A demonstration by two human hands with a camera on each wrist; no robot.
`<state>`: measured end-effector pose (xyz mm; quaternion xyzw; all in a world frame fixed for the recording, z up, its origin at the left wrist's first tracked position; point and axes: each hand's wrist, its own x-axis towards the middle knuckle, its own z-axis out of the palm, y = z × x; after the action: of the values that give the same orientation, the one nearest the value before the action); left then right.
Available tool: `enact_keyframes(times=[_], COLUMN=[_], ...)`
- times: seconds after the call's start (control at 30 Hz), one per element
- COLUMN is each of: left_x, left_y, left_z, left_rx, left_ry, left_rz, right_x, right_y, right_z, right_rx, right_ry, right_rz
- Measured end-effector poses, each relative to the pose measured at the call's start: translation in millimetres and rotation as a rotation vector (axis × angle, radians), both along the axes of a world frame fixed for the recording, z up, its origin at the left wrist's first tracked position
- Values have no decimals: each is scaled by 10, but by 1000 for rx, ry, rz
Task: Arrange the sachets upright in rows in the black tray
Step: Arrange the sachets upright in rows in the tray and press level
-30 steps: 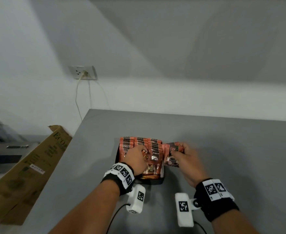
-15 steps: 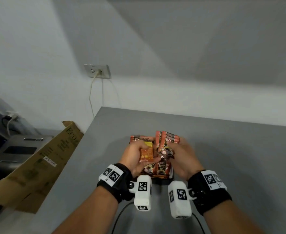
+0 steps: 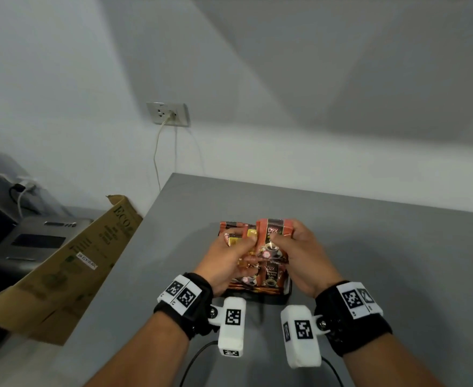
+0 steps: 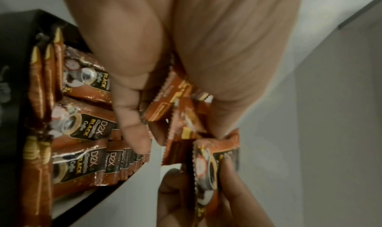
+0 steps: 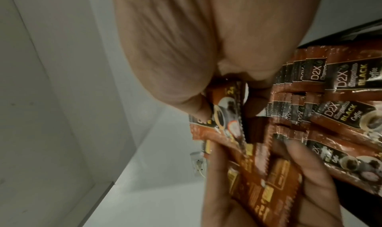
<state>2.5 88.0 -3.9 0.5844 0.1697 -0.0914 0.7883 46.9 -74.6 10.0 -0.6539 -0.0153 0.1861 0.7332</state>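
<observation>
The black tray sits on the grey table, packed with rows of orange-brown D2X coffee sachets, also visible in the left wrist view and the right wrist view. Just above the tray, my left hand grips a small bunch of sachets with their yellow-printed backs showing. My right hand pinches one sachet, printed front towards me, right against the left hand's bunch. Both hands hide the tray's far rows.
The grey table runs to the right and back to a white wall. Its left edge is close; beyond it lean a cardboard box and a grey device. A wall socket has a cable hanging down.
My left hand has lifted a bunch of sachets out of the tray. My right hand has brought its sachet leftwards to meet them above the tray. The head view has shifted.
</observation>
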Motion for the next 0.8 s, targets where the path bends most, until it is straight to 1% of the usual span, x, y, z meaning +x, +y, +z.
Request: enact_keyframes(times=[0.07, 0.1, 0.13, 0.17, 0.23, 0.3, 0.4, 0.43, 0.5, 0.53, 0.57, 0.63, 0.73, 0.8], left_x=[10, 16, 29, 38, 61, 92, 112, 112, 107, 103, 104, 99, 76, 62], left_y=[59, 87, 117, 120, 109, 117, 118, 109, 65, 30, -6, -52, 40, 90], left_z=[-22, -19, -34, -24, 5, 14, -11, -32, -44, -30, -20, 20, 55, 102], left_rx=[-94, -146, -184, -198, -131, -1, 180, 204, 214, 190, 128, -54, -285, -350], left_ry=[123, 173, 185, 166, 77, -12, -110, -121, -143, -151, -149, -119, -86, -88], left_rz=[25, 39, 42, 39, 73, 132, 131, 127, 129, 127, 123, 131, 178, 191], right_x=[15, 13, -10, -48, -120, -154, -125, -95, -54, -50, -51, -47, -33, -20], right_y=[-68, -105, -124, -130, -144, -155, -137, -108, -35, 3, 32, 55, 16, -47], right_z=[67, 91, 124, 145, 120, 77, 54, 48, 53, 53, 52, 44, 54, 79], right_rx=[-132, -232, -323, -379, -394, -352, -168, -127, -89, -77, -71, -56, 58, 140], right_ry=[-205, -310, -387, -429, -438, -399, -187, -106, 11, 46, 64, 77, 172, 238], right_rz=[5, 60, 137, 214, 300, 269, 93, 50, 34, 33, 18, -39, -82, -83])
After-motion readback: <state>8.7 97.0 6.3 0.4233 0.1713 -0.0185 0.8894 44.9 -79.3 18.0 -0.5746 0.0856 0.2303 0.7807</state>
